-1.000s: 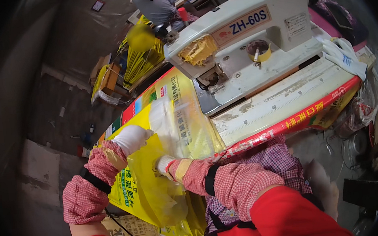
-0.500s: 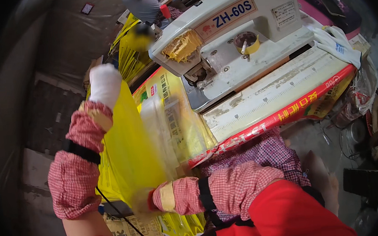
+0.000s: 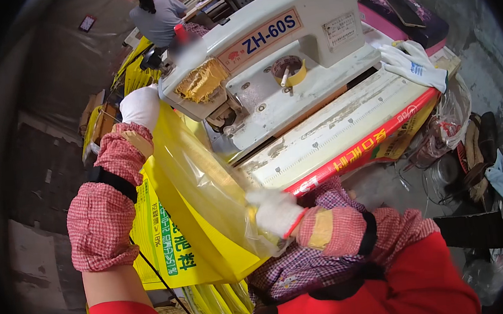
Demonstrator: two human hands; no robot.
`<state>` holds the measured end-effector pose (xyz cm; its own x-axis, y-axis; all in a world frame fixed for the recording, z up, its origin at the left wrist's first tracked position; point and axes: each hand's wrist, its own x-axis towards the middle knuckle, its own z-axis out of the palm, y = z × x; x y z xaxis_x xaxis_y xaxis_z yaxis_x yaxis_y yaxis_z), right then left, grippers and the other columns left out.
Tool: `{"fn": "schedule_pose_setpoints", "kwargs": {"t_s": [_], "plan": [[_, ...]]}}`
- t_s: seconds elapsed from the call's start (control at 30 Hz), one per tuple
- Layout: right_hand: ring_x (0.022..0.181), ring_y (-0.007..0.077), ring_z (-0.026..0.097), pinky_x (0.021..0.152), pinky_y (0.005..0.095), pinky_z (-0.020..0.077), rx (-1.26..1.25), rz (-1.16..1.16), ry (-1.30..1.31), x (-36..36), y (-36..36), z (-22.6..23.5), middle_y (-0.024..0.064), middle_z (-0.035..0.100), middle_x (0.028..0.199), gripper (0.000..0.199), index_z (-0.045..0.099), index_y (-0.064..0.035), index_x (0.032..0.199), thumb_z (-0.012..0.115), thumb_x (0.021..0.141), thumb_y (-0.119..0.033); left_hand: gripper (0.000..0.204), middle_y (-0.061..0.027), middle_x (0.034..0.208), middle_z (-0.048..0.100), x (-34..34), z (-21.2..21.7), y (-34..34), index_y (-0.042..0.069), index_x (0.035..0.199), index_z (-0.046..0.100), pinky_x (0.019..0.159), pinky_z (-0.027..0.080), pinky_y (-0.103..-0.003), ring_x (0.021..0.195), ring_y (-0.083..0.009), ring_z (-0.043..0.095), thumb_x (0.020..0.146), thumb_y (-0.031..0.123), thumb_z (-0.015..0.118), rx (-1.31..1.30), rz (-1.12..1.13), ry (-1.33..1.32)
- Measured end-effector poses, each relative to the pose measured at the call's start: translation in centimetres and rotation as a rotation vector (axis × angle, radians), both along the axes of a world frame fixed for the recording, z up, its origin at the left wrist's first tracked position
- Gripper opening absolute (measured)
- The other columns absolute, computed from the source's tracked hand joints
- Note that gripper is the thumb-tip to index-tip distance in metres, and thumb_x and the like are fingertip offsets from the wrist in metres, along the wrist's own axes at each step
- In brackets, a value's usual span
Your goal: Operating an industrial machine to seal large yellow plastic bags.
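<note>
A yellow printed sack (image 3: 180, 235) with a transparent plastic liner (image 3: 205, 173) stretches between my hands, at the left end of a pale industrial sewing machine (image 3: 312, 26). My left hand (image 3: 140, 107), in a white knit glove, is closed on the sack's far top corner beside the machine head; its fingertips are partly hidden. Nearer me, my right hand (image 3: 275, 211), gloved too and slightly blurred, is closed on the near end of the sack mouth and liner. Folds of the sack hang over my checked apron (image 3: 297, 272).
A roll of yellow tape (image 3: 297, 74) rests on the machine bed. White gloves (image 3: 414, 66) and a phone (image 3: 404, 11) lie at the right. More yellow sacks (image 3: 217, 306) are stacked below. A black cord (image 3: 170, 289) crosses at lower left. Another person (image 3: 158, 15) sits at the back.
My right hand has moved right and up from low beside the sack to the table's front edge, spreading the sack and liner. The view has shifted, moving the machine left in the picture.
</note>
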<state>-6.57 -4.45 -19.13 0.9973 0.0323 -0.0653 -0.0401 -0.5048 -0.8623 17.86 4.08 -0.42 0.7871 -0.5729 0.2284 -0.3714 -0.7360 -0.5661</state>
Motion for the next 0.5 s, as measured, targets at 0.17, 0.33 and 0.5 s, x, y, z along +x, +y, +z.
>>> {"fn": "schedule_pose_setpoints", "kwargs": {"t_s": [0.17,0.33,0.5], "plan": [[0.093,0.0296,0.059,0.079,0.0393,0.0467,-0.164,-0.457,-0.041,2.2,-2.6,2.1,0.0135,0.063,0.095,0.034,0.055,-0.01,0.11,0.059,0.08,-0.025,0.025,-0.0147,0.085,0.065,0.2,-1.2,0.1,0.011,0.097,0.063,0.071,0.048,-0.043,0.085,-0.0335,0.062,0.086,0.022,0.043,-0.064,0.002,0.059],[0.088,0.0304,0.061,0.074,0.0403,0.0481,-0.009,-0.261,-0.029,1.4,-2.1,4.3,0.0144,0.064,0.094,0.044,0.051,-0.0088,0.117,0.063,0.078,-0.024,0.026,-0.0149,0.084,0.065,0.7,-1.3,0.6,0.011,0.094,0.064,0.07,0.048,-0.043,0.082,-0.0339,0.062,0.085,0.022,0.043,-0.085,-0.026,0.061],[0.082,0.0295,0.062,0.072,0.0387,0.0493,0.295,-0.135,0.307,3.3,-1.1,2.7,0.0179,0.064,0.087,0.044,0.056,-0.0036,0.109,0.064,0.074,-0.029,0.028,-0.0154,0.084,0.065,-0.1,-1.2,0.3,0.009,0.098,0.062,0.069,0.048,-0.043,0.081,-0.0344,0.063,0.087,0.024,0.041,-0.052,0.013,0.075]]}}
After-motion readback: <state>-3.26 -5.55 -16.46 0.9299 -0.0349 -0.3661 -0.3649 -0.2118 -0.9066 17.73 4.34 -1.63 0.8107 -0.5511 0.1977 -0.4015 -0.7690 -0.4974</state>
